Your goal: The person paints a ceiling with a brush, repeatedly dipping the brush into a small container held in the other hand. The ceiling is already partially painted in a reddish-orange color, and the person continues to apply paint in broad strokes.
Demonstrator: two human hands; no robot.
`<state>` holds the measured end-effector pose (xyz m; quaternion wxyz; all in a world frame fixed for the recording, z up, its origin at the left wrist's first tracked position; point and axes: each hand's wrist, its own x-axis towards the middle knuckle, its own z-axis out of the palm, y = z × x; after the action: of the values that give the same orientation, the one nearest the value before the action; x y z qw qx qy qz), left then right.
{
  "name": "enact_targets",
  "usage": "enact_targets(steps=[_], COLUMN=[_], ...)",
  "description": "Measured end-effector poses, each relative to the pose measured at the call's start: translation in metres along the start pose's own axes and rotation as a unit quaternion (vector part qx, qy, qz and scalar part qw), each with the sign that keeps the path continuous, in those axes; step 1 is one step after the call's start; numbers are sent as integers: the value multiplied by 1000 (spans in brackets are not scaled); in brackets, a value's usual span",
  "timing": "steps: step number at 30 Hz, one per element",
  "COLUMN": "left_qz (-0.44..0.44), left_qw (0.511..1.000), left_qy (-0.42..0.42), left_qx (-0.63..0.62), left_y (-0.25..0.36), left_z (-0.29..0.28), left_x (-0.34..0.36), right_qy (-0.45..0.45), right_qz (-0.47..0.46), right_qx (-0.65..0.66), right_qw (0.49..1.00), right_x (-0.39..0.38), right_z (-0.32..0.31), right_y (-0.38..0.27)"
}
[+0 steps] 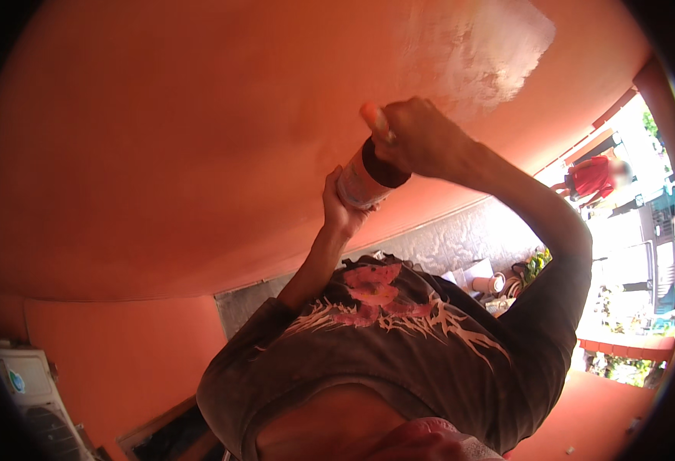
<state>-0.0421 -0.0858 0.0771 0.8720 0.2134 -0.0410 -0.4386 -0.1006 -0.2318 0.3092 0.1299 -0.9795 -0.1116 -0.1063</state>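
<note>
My left hand [343,209] grips the lower end of a bottle [368,175] with a pale label and dark contents, held up in front of an orange wall [160,138]. At the bottle's upper end, my right hand [418,138] is closed around a small orange-tipped stick or brush [376,119]. The two hands are close together, with the bottle between them. My dark printed shirt [399,346] fills the lower middle of the view.
A paler, whitish patch [483,54] shows on the wall at upper right. An air-conditioner unit [30,392] sits at lower left. Pots and plants [506,280] stand by a grey tiled strip [445,238]. A person in red [595,177] is far right, outdoors.
</note>
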Motion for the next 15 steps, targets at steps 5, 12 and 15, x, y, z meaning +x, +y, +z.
enact_targets(steps=[5,12,15], left_qz=[-1,-8,-17], left_qw=[999,1000,999], left_qy=[21,-21,-35], left_qx=[25,7,6], left_y=[1,11,9], left_z=[9,24,35], left_x=[-3,-6,-10], right_qy=[10,167,190], right_qz=[-36,-2,70], right_qx=[-55,277,404], right_qw=[998,946,892], right_x=[-17,-20,-33], right_z=[-3,-25,-30], right_y=[-19,4,5])
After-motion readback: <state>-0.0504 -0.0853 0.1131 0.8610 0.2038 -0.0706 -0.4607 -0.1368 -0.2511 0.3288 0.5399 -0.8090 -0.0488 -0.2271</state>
